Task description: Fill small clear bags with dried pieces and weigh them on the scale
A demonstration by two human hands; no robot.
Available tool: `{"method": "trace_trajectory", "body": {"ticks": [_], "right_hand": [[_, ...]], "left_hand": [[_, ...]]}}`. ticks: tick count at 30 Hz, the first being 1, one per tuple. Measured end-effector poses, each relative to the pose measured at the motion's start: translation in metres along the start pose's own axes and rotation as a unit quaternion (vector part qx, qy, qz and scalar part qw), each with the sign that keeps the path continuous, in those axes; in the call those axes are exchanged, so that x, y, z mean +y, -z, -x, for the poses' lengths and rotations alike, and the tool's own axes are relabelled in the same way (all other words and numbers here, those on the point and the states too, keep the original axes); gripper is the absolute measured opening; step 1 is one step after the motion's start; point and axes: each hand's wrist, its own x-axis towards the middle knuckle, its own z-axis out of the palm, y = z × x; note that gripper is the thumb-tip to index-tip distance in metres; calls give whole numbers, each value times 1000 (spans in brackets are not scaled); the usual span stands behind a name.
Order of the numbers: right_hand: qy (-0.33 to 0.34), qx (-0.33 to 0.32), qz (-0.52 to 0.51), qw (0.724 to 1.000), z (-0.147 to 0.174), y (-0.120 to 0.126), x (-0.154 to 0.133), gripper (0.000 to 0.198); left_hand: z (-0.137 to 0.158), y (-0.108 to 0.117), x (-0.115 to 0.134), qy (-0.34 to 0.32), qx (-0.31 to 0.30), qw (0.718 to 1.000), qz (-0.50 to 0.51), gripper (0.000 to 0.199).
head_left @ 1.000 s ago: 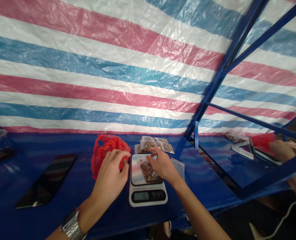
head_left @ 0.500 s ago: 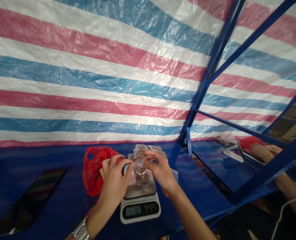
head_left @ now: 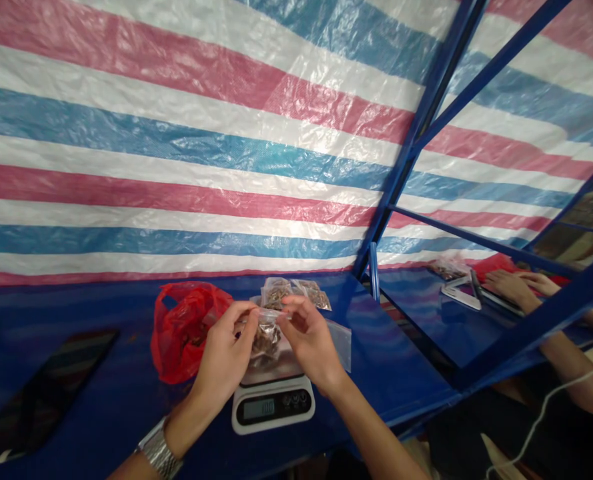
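Observation:
A small clear zip bag (head_left: 266,339) with brown bits inside is held by its top edge over a digital scale (head_left: 273,405). My left hand (head_left: 229,347) pinches the left end of that edge. At the right end, my right hand (head_left: 310,341) closes thumb and fingers on it. Whether the bag's bottom touches the scale's metal plate I cannot tell. The scale's display is lit. Just left of my left hand sits an open red plastic bag (head_left: 169,357) with brown bits in it. Behind my hands lie several filled zip bags (head_left: 312,293).
Flat zip bags (head_left: 342,340) lie right of the scale. A dark, shiny flat panel (head_left: 46,393) rests at the left on the blue table (head_left: 371,367). Blue metal bars (head_left: 401,167) divide off the right side, where another person's hands (head_left: 513,288) work near a white device (head_left: 460,297).
The zip bag was gathered upright over the scale; its top edge is now stretched flat between my hands. My fingers have come closer to that edge, and the view has shifted slightly.

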Motion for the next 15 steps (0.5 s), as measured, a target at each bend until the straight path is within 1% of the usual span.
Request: {"method": "trace_trajectory", "body": {"ticks": [3, 6, 9, 12, 15], "right_hand": [[13, 17, 16, 1000, 0, 0, 0, 30], [15, 8, 17, 1000, 1, 0, 0, 30], [24, 2, 35, 999, 3, -2, 4, 34], [34, 20, 64, 997, 5, -7, 5, 31], [30, 26, 61, 997, 7, -10, 3, 27]], "left_hand": [[0, -2, -3, -8, -9, 1000, 10, 26], [1, -2, -7, 7, -49, 998, 25, 27], [3, 0, -9, 23, -81, 996, 13, 28], [5, 3, -9, 20, -92, 996, 5, 29], [6, 8, -8, 6, -92, 996, 6, 27]]}}
